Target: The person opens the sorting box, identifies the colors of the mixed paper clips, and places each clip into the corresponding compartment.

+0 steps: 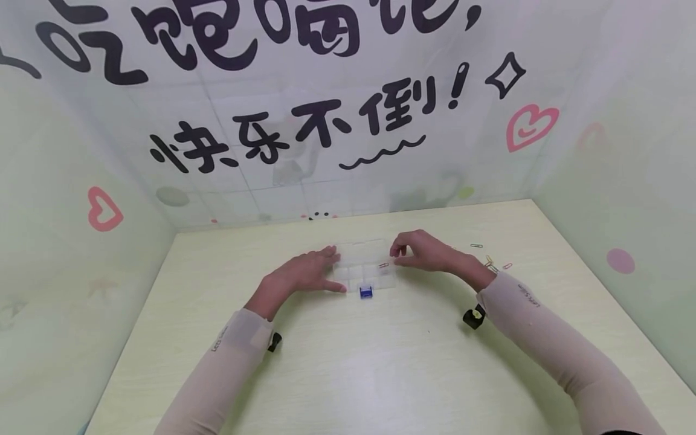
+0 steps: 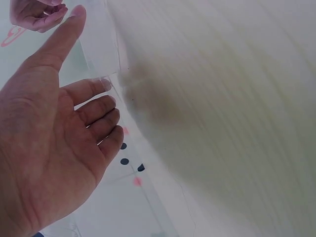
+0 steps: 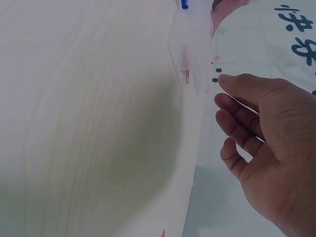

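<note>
A clear plastic box [image 1: 359, 251] with small compartments and a blue clasp [image 1: 366, 292] at its front lies on the table. Inside it, in a right-hand compartment, is a red paper clip [image 1: 383, 264], also visible through the box wall in the right wrist view. My left hand [image 1: 307, 272] rests along the box's left side, its thumb near the front corner and fingers toward the back; the left wrist view shows the palm [image 2: 54, 128] bare. At the right edge, my right hand [image 1: 424, 251] hovers with loosely bent fingers and nothing between them [image 3: 276, 123].
Several loose paper clips [image 1: 476, 246] in different colours lie on the pale wooden table [image 1: 348, 362], to the right behind my right wrist. A wall sheet [image 1: 304, 181] with black lettering rises at the table's back edge, and pale walls flank both sides.
</note>
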Demonstrator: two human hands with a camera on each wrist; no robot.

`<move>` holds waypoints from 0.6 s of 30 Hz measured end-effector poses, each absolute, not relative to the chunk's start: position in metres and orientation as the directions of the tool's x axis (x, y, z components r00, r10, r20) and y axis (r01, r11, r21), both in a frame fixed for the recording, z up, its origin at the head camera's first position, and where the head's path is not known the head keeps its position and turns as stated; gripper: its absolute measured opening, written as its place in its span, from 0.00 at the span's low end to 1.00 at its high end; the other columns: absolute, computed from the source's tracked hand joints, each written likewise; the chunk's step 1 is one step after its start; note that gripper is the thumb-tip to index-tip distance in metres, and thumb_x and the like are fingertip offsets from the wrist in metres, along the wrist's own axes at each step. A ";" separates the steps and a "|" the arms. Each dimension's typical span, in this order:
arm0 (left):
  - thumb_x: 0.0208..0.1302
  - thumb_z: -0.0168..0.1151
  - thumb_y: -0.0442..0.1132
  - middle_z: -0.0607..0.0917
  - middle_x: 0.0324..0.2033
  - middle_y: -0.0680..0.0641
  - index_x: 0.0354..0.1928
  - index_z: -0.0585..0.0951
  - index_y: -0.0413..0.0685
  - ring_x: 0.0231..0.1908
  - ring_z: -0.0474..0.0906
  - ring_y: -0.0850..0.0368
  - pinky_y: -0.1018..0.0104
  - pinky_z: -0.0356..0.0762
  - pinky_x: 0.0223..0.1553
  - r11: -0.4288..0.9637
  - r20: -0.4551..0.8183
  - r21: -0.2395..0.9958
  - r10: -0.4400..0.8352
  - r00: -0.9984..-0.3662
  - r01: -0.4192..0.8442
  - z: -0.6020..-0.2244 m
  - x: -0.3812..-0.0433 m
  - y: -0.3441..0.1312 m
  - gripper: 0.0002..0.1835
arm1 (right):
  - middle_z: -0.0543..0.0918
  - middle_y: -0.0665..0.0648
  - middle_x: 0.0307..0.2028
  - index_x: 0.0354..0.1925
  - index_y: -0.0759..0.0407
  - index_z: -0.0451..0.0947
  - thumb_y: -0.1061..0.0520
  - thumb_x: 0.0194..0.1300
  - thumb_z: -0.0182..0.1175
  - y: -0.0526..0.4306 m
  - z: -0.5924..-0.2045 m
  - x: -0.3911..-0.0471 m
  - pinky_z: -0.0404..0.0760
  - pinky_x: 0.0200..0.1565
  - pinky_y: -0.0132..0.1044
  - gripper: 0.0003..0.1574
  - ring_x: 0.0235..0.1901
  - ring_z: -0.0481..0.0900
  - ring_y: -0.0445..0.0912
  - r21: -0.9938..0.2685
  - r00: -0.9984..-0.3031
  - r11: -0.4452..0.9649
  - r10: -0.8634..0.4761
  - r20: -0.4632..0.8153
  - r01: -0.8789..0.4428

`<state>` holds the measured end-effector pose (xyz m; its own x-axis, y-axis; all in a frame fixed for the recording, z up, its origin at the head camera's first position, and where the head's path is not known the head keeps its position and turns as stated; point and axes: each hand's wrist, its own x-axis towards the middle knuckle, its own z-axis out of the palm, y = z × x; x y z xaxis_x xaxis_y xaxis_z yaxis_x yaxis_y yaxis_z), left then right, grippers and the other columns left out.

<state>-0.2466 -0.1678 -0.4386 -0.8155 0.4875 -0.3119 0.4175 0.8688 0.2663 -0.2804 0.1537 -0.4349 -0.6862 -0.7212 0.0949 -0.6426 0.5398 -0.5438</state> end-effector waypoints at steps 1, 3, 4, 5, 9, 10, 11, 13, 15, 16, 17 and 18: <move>0.65 0.68 0.69 0.55 0.83 0.39 0.82 0.62 0.43 0.80 0.56 0.38 0.41 0.60 0.77 0.869 -0.313 0.266 0.488 -0.815 0.418 -0.439 -0.247 -0.168 0.54 | 0.88 0.53 0.39 0.43 0.64 0.87 0.65 0.68 0.70 0.156 -0.434 -0.280 0.84 0.50 0.53 0.06 0.42 0.83 0.49 -0.541 -0.689 0.543 -0.718 0.098 -0.643; 0.65 0.68 0.69 0.55 0.83 0.39 0.82 0.62 0.43 0.80 0.56 0.38 0.41 0.60 0.77 0.870 -0.317 0.263 0.487 -0.814 0.418 -0.439 -0.247 -0.168 0.54 | 0.88 0.54 0.39 0.43 0.64 0.87 0.65 0.68 0.70 0.162 -0.433 -0.279 0.84 0.51 0.54 0.06 0.42 0.83 0.50 -0.540 -0.694 0.548 -0.713 0.097 -0.639; 0.66 0.67 0.69 0.55 0.83 0.39 0.82 0.62 0.43 0.80 0.56 0.38 0.41 0.59 0.77 0.870 -0.317 0.262 0.487 -0.814 0.418 -0.439 -0.247 -0.169 0.54 | 0.88 0.54 0.39 0.44 0.64 0.87 0.65 0.67 0.71 0.165 -0.433 -0.278 0.84 0.51 0.54 0.07 0.42 0.83 0.50 -0.539 -0.697 0.551 -0.710 0.097 -0.637; 0.66 0.67 0.69 0.55 0.83 0.39 0.82 0.62 0.43 0.80 0.56 0.38 0.41 0.59 0.77 0.869 -0.317 0.261 0.488 -0.813 0.420 -0.440 -0.247 -0.169 0.54 | 0.88 0.54 0.40 0.44 0.65 0.87 0.65 0.67 0.70 0.169 -0.433 -0.278 0.84 0.50 0.54 0.07 0.42 0.83 0.50 -0.536 -0.699 0.555 -0.708 0.097 -0.636; 0.66 0.67 0.69 0.55 0.83 0.39 0.82 0.62 0.43 0.80 0.56 0.38 0.40 0.59 0.77 0.868 -0.314 0.267 0.489 -0.814 0.419 -0.439 -0.247 -0.169 0.54 | 0.88 0.54 0.40 0.45 0.65 0.87 0.65 0.68 0.70 0.181 -0.432 -0.277 0.83 0.50 0.54 0.08 0.42 0.83 0.49 -0.528 -0.711 0.572 -0.698 0.089 -0.628; 0.66 0.67 0.69 0.55 0.83 0.39 0.82 0.62 0.43 0.80 0.56 0.38 0.40 0.59 0.77 0.868 -0.312 0.269 0.489 -0.815 0.418 -0.439 -0.247 -0.169 0.54 | 0.88 0.54 0.40 0.45 0.65 0.87 0.65 0.68 0.70 0.184 -0.432 -0.276 0.83 0.50 0.54 0.08 0.42 0.83 0.50 -0.524 -0.713 0.575 -0.696 0.090 -0.628; 0.66 0.67 0.69 0.55 0.83 0.39 0.82 0.62 0.43 0.80 0.56 0.38 0.40 0.59 0.77 0.868 -0.312 0.271 0.488 -0.815 0.416 -0.438 -0.247 -0.169 0.54 | 0.88 0.54 0.40 0.45 0.65 0.87 0.65 0.68 0.70 0.187 -0.432 -0.276 0.83 0.50 0.55 0.08 0.42 0.83 0.50 -0.523 -0.715 0.578 -0.694 0.090 -0.627; 0.66 0.68 0.69 0.55 0.83 0.39 0.82 0.62 0.43 0.81 0.55 0.38 0.40 0.59 0.77 0.868 -0.312 0.278 0.487 -0.816 0.412 -0.438 -0.246 -0.169 0.54 | 0.88 0.55 0.40 0.45 0.66 0.87 0.66 0.67 0.71 0.194 -0.430 -0.274 0.83 0.49 0.56 0.08 0.42 0.83 0.51 -0.522 -0.720 0.583 -0.688 0.090 -0.623; 0.66 0.67 0.69 0.55 0.83 0.39 0.82 0.62 0.43 0.81 0.55 0.38 0.41 0.59 0.77 0.867 -0.310 0.284 0.488 -0.816 0.410 -0.438 -0.246 -0.170 0.54 | 0.89 0.55 0.40 0.45 0.66 0.87 0.66 0.67 0.71 0.201 -0.429 -0.273 0.83 0.49 0.57 0.08 0.42 0.83 0.51 -0.518 -0.724 0.588 -0.684 0.091 -0.621; 0.66 0.68 0.69 0.54 0.83 0.39 0.82 0.62 0.43 0.81 0.55 0.39 0.41 0.59 0.77 0.866 -0.310 0.287 0.488 -0.816 0.409 -0.438 -0.246 -0.170 0.54 | 0.88 0.55 0.40 0.45 0.66 0.87 0.66 0.67 0.71 0.204 -0.429 -0.272 0.83 0.49 0.57 0.08 0.42 0.83 0.51 -0.514 -0.725 0.592 -0.683 0.089 -0.621; 0.66 0.67 0.69 0.54 0.83 0.39 0.82 0.62 0.43 0.81 0.55 0.38 0.41 0.59 0.77 0.865 -0.309 0.289 0.490 -0.815 0.410 -0.438 -0.247 -0.170 0.54 | 0.89 0.55 0.40 0.45 0.66 0.87 0.66 0.67 0.71 0.208 -0.428 -0.272 0.83 0.49 0.57 0.08 0.42 0.83 0.51 -0.511 -0.727 0.596 -0.681 0.087 -0.619; 0.66 0.67 0.69 0.54 0.83 0.39 0.82 0.61 0.43 0.81 0.54 0.38 0.41 0.59 0.78 0.864 -0.308 0.293 0.491 -0.815 0.410 -0.439 -0.247 -0.170 0.54 | 0.89 0.55 0.40 0.45 0.66 0.87 0.66 0.67 0.71 0.212 -0.428 -0.272 0.83 0.49 0.58 0.08 0.42 0.83 0.50 -0.508 -0.728 0.599 -0.680 0.085 -0.619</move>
